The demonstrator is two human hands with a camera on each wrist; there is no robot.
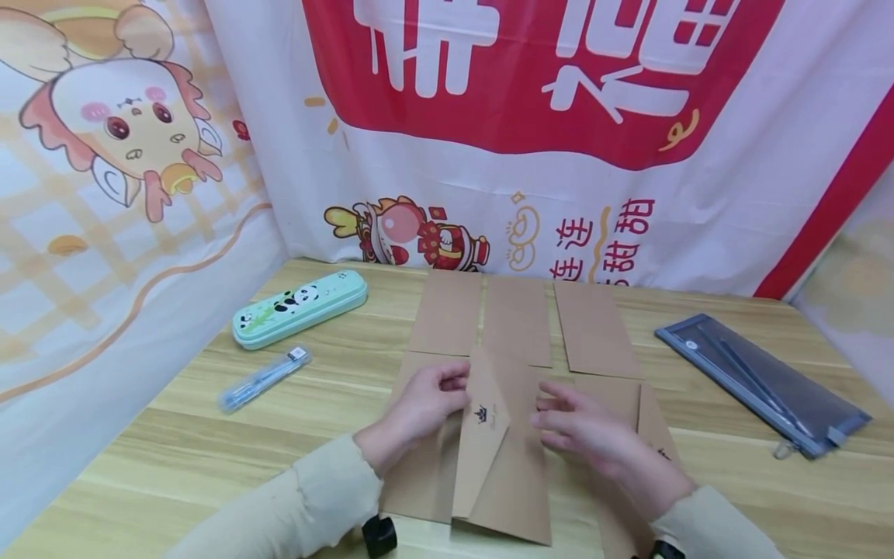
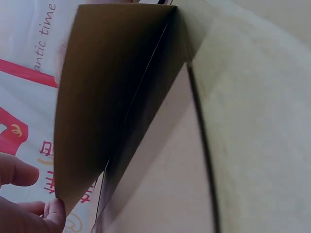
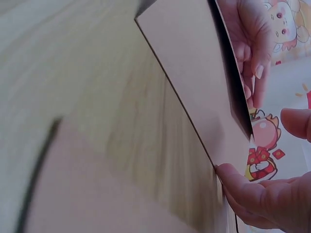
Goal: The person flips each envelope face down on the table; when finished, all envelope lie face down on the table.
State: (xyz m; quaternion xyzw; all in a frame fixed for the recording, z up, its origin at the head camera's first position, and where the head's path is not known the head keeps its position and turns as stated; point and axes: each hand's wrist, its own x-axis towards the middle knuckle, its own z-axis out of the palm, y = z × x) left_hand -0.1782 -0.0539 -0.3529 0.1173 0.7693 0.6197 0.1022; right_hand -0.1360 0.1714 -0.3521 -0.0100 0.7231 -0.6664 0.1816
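Note:
A brown kraft paper envelope (image 1: 517,466) lies in front of me with its pointed flap (image 1: 482,419) raised. The flap bears a crown print and small lettering. My left hand (image 1: 426,407) is at the flap's left side; in the left wrist view its fingertips (image 2: 57,213) touch the flap's edge, the thumb apart from it. My right hand (image 1: 594,431) reaches in from the right, fingers loosely bent. In the right wrist view, a fingertip (image 3: 228,174) touches the envelope's (image 3: 194,73) edge, while the thumb stays apart.
More brown envelopes (image 1: 447,310) lie in rows around it, one with a printed flap (image 1: 656,435) under my right forearm. A mint panda pencil case (image 1: 300,307) and a clear blue slim case (image 1: 265,380) are at left. A dark mesh zip pouch (image 1: 761,380) lies right.

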